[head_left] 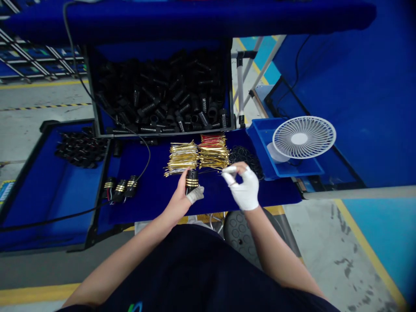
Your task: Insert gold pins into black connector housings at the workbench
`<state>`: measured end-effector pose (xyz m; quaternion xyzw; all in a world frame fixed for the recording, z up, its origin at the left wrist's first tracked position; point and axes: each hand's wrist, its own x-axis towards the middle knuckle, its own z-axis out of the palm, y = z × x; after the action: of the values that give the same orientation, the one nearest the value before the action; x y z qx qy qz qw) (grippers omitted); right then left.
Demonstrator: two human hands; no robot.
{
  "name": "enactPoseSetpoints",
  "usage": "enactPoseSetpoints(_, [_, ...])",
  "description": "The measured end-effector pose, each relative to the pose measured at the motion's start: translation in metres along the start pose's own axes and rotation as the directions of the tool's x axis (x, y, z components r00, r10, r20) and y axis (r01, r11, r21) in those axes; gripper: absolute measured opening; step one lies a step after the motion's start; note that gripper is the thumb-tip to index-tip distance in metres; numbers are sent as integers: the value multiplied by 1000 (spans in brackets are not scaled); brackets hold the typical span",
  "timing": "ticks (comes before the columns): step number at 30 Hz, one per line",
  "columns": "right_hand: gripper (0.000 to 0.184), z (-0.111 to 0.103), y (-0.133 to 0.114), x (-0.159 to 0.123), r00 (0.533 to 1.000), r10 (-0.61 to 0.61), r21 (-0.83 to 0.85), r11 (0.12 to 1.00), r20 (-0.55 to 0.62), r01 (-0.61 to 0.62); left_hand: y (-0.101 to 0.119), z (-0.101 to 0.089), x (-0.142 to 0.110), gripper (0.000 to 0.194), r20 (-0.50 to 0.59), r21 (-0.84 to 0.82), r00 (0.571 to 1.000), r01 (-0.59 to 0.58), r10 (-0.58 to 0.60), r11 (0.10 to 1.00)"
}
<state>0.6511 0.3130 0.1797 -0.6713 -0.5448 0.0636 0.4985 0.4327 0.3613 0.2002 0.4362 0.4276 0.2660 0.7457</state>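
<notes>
My left hand is wrapped round a small black cylinder with gold rings, held upright over the blue mat. The thumb wears a white finger cot. My right hand, in a white glove, is pinched beside the cylinder; whatever thin thing it grips is too small to name. Just behind both hands lie bundles of gold wire pins, one bundle with red ends, and a heap of black rings.
A bin of black cylindrical parts stands at the back. Three finished black-and-gold pieces lie left on the mat, near a cable. A left tray holds more black parts. A white fan sits in a blue tray at right.
</notes>
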Motion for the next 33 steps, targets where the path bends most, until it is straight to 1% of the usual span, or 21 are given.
enactPoseSetpoints(2, [3, 13, -26, -15, 997, -66, 130, 990, 33, 61, 3, 3, -2, 91, 42, 95, 996, -82, 78, 992])
enactPoseSetpoints(4, [5, 23, -40, -26, 991, -126, 175, 978, 52, 116, 4, 4, -4, 87, 83, 177, 984, -168, 156, 970])
enactPoseSetpoints(6, [9, 29, -42, -33, 983, -169, 165, 974, 68, 156, 2, 2, -5, 85, 106, 240, 972, -229, 209, 943])
enactPoseSetpoints(9, [12, 31, -39, -37, 974, -203, 110, 975, 102, 192, -1, -3, -5, 85, 110, 317, 963, -268, 245, 910])
enactPoseSetpoints(11, [9, 31, -37, -37, 970, -191, 104, 979, 148, 177, -2, -4, -6, 79, 104, 352, 957, -291, 272, 890])
enactPoseSetpoints(12, [5, 32, -37, -36, 974, -147, 120, 985, 173, 127, -1, -4, -6, 75, 101, 357, 955, -296, 279, 886])
enactPoseSetpoints(13, [2, 32, -37, -36, 978, -73, 148, 988, 196, 44, 1, -4, -7, 71, 104, 349, 956, -293, 273, 890])
enactPoseSetpoints(14, [5, 32, -38, -36, 975, 21, 187, 980, 223, -64, 3, -4, -9, 69, 117, 326, 960, -277, 253, 904])
enactPoseSetpoints(15, [12, 32, -38, -35, 955, 125, 234, 953, 268, -190, 5, -4, -10, 67, 141, 291, 965, -252, 219, 923])
enactPoseSetpoints(16, [21, 32, -38, -36, 917, 220, 283, 904, 333, -320, 7, -4, -12, 67, 176, 252, 968, -218, 177, 943])
enactPoseSetpoints(18, [41, 30, -38, -37, 798, 331, 355, 763, 503, -540, 11, -5, -15, 70, 262, 185, 960, -155, 104, 970])
enactPoseSetpoints(19, [49, 28, -37, -39, 735, 344, 373, 691, 584, -619, 12, -6, -17, 74, 302, 174, 949, -148, 90, 974])
enactPoseSetpoints(20, [54, 27, -37, -40, 686, 341, 382, 634, 643, -673, 14, -7, -19, 78, 338, 183, 937, -158, 89, 970])
enactPoseSetpoints(21, [57, 25, -38, -41, 662, 330, 392, 601, 672, -697, 15, -8, -20, 82, 366, 210, 925, -185, 99, 960])
enactPoseSetpoints(22, [58, 24, -39, -41, 669, 314, 409, 596, 674, -691, 16, -8, -22, 86, 386, 252, 915, -228, 118, 940])
enactPoseSetpoints(23, [57, 23, -41, -42, 698, 292, 433, 613, 653, -661, 17, -7, -23, 87, 398, 309, 906, -279, 142, 909])
enactPoseSetpoints(25, [55, 22, -47, -42, 776, 247, 476, 670, 581, -569, 18, -6, -26, 87, 406, 437, 895, -368, 185, 821])
enactPoseSetpoints(27, [54, 24, -55, -43, 829, 227, 494, 711, 512, -500, 19, -3, -28, 89, 400, 541, 890, -422, 218, 728])
enactPoseSetpoints(30, [54, 27, -66, -46, 854, 262, 464, 749, 450, -474, 18, -1, -31, 94, 381, 615, 894, -437, 238, 657])
enactPoseSetpoints(32, [54, 28, -68, -47, 857, 291, 427, 771, 425, -473, 19, -3, -30, 92, 379, 593, 894, -432, 238, 679])
enactPoseSetpoints(33, [54, 27, -67, -46, 855, 293, 414, 777, 429, -474, 20, -5, -30, 90, 392, 549, 892, -422, 224, 721])
